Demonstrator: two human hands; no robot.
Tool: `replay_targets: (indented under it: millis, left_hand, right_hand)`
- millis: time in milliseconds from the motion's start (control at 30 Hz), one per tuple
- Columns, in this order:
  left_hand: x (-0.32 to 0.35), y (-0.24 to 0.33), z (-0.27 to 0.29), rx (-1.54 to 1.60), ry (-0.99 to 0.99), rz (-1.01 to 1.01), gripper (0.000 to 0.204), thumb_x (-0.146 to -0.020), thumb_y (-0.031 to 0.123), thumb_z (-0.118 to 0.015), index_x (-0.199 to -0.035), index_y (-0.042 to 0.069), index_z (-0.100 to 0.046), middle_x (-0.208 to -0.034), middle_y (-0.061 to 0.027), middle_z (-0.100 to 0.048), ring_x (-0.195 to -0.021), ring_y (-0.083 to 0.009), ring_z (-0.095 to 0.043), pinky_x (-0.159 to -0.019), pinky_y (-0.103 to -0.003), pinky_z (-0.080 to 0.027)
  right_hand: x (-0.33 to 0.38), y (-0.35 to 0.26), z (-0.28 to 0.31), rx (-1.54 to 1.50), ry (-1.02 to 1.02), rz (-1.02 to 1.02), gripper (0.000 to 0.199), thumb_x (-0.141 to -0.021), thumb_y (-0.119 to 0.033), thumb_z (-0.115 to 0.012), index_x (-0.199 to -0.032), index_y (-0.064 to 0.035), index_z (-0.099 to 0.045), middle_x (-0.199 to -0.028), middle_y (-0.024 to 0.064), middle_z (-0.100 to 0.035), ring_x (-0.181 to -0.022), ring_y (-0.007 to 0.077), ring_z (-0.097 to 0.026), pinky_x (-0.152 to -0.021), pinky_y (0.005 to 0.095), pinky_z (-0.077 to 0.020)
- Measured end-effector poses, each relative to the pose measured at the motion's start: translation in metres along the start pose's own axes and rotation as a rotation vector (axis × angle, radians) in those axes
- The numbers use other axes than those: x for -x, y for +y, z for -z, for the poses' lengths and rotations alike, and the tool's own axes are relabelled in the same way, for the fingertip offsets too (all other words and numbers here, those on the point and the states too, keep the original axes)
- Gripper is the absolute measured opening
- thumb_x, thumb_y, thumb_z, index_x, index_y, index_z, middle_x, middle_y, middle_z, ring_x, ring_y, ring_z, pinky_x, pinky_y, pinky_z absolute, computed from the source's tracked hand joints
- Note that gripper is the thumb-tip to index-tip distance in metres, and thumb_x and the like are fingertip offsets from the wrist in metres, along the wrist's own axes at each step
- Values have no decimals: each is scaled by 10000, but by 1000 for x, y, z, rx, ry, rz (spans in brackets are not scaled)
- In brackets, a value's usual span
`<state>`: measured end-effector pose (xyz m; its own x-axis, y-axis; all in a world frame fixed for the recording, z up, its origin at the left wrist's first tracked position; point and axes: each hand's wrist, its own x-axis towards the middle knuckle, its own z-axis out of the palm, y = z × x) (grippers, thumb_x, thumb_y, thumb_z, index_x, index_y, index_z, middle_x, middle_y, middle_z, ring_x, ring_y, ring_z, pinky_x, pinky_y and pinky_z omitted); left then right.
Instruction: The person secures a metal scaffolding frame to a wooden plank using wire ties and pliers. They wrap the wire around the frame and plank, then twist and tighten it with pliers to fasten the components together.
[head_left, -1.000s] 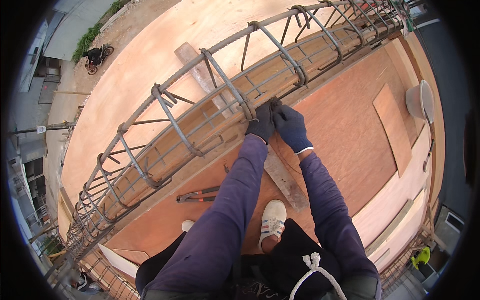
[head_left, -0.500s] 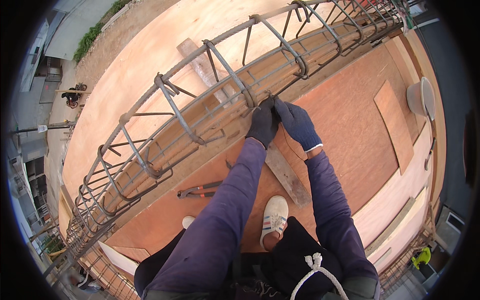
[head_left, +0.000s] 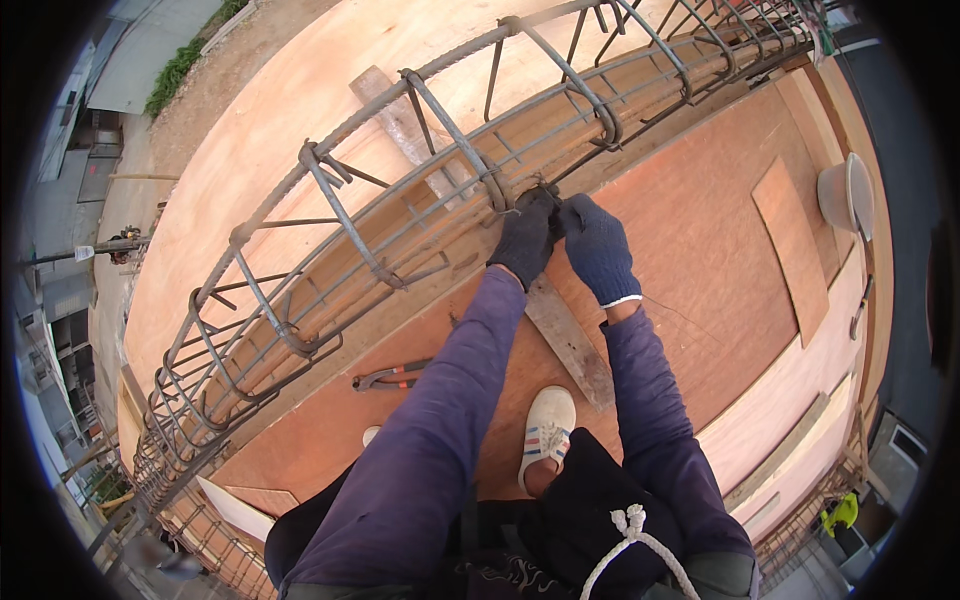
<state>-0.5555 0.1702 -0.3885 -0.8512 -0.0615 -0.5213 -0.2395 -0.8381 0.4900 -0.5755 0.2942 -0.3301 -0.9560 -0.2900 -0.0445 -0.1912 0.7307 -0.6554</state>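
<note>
A long rebar cage [head_left: 345,215] of ribbed bars and bent stirrups runs from lower left to upper right. At its lower bar, my left hand [head_left: 525,238], in a dark glove, is closed, with its fingertips hidden against the steel. Close on its right, my right hand [head_left: 600,248], in a blue glove with a white cuff, has its fingers pinched together. A thin tie wire [head_left: 684,314] trails out past the right cuff. Orange-handled end-cutting pincers [head_left: 385,378] lie on the plywood, left of my left forearm.
Reddish plywood [head_left: 690,230] lies underfoot, with a narrow board [head_left: 570,340] between my arms and a loose plywood strip [head_left: 790,245] at right. A grey bucket [head_left: 843,196] stands at the right edge. Beyond the cage rises a pale plywood panel [head_left: 250,130], with the ground far below.
My right hand has shifted slightly right, opening a small gap to the left one. The wire that looped below the hands now trails to the right of the right cuff.
</note>
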Motion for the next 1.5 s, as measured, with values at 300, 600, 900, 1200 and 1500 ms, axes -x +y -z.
replay_targets:
  millis: [300, 600, 900, 1200, 1500]
  left_hand:
    - [21, 28, -32, -182, 253, 116, 185, -1050, 176, -613, -1096, 0, -644, -967, -103, -668, -816, -224, -674, -747, -372, -600]
    - [17, 29, -15, -19, 192, 184, 150, -1015, 183, -647, -1035, 42, -695, -875, -51, -674, -745, -177, -637, -659, -333, -531]
    - [11, 0, -30, -695, 406, -166, 305, -928, 246, -764, -1049, -30, -719, -951, -130, -740, -832, -216, -691, -751, -343, -542]
    - [-1, -13, -45, -1048, 631, -236, 363, -898, 316, -710, -1016, -26, -735, -912, -197, -754, -882, -347, -728, -836, -453, -543]
    - [-19, -32, -47, -984, 784, -642, 343, -936, 290, -644, -950, -45, -716, -839, -186, -742, -767, -327, -717, -749, -443, -547]
  right_hand:
    - [-26, 31, 0, 96, -7, 207, 98, -993, -170, -598, -1074, -132, -638, -907, 174, -719, -876, 405, -703, -701, 507, -533]
    - [-16, 36, -35, -294, -93, -37, 151, -954, -142, -622, -1083, -76, -662, -957, 205, -721, -907, 425, -694, -773, 413, -551]
    - [-16, 41, -45, -521, -58, -107, 176, -951, -145, -627, -1029, 4, -678, -975, 226, -737, -922, 377, -725, -788, 416, -544]
    - [3, 41, -41, -593, -52, -202, 181, -940, -128, -658, -1011, 31, -706, -938, 197, -742, -841, 227, -693, -765, 369, -531]
    - [15, 37, -13, -420, 24, -107, 206, -965, -162, -634, -987, 28, -709, -906, 195, -738, -844, 288, -725, -753, 380, -535]
